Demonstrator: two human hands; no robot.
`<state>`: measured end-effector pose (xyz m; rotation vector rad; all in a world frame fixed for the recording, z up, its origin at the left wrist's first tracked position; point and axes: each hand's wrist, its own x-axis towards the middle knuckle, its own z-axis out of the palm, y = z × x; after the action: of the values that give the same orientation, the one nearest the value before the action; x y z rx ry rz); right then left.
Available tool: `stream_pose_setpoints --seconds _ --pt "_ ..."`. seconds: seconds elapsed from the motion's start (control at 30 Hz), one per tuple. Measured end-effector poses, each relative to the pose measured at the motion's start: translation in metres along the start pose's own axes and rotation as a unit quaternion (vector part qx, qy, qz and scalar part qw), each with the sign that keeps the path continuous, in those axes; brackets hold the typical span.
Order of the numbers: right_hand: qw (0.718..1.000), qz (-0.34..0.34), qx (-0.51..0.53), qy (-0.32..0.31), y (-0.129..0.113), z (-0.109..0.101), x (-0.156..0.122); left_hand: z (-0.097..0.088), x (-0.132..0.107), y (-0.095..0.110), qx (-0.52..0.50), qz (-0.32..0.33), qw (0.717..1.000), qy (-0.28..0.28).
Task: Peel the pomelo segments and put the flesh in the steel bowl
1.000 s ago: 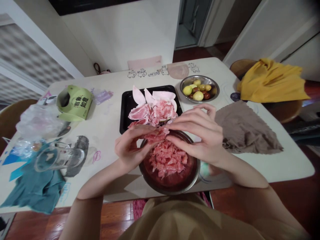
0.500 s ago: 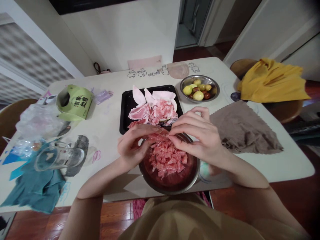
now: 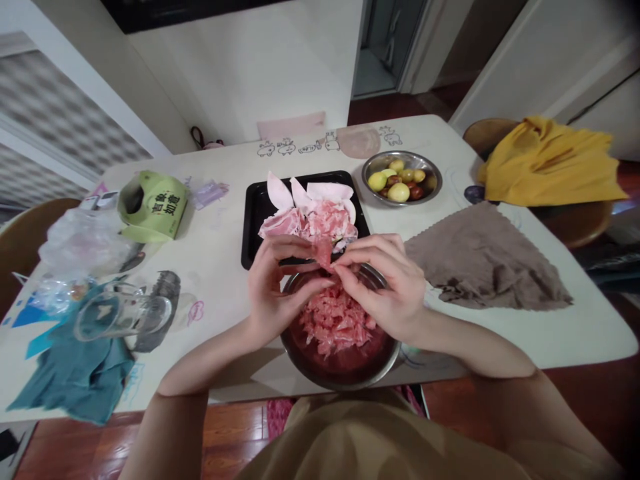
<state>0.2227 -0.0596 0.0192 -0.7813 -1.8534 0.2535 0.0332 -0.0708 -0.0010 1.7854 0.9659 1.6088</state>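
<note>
Over the steel bowl (image 3: pixel 385 363) I hold a piece of red pomelo flesh (image 3: pixel 323 251) between both hands. My left hand (image 3: pixel 280 283) is curved, with its fingertips at the piece's left side and the thumb below. My right hand (image 3: pixel 387 283) pinches the piece's lower right with thumb and forefinger. Loose pomelo pulp (image 3: pixel 337 323) lies heaped in the bowl beneath. Just behind, a black tray (image 3: pixel 254 213) carries pale pomelo peel wedges (image 3: pixel 327 192) and pinkish segment skins (image 3: pixel 330 219). My hands partly cover the bowl's far rim and the tray's near edge.
At the back right sits a steel bowl of small fruit (image 3: pixel 399 192). A brown cloth (image 3: pixel 495 260) lies to the right. On the left are a green paper box (image 3: pixel 163 207), a clear plastic bag (image 3: pixel 85 240), a glass pitcher (image 3: pixel 117 313) and a teal cloth (image 3: pixel 75 380).
Both hands have come up slightly from the pulp, and the pomelo piece now shows raised between them. My left hand has shifted right and turned more upright, its thumb spread lower.
</note>
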Motion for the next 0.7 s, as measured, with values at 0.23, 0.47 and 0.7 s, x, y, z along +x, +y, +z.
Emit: stream_pose_setpoints --seconds 0.23,0.47,0.7 --pt "0.999 -0.007 -0.035 -0.001 -0.001 0.004 -0.003 0.008 0.002 0.000 -0.092 -0.065 0.994 -0.001" --pt "0.993 -0.044 -0.111 0.006 0.001 0.005 -0.004 0.009 -0.002 0.003 -0.099 -0.082 0.992 0.004" --pt "0.959 -0.137 -0.248 0.035 0.005 0.017 -0.008 0.012 -0.005 0.004 -0.109 -0.106 0.988 -0.006"
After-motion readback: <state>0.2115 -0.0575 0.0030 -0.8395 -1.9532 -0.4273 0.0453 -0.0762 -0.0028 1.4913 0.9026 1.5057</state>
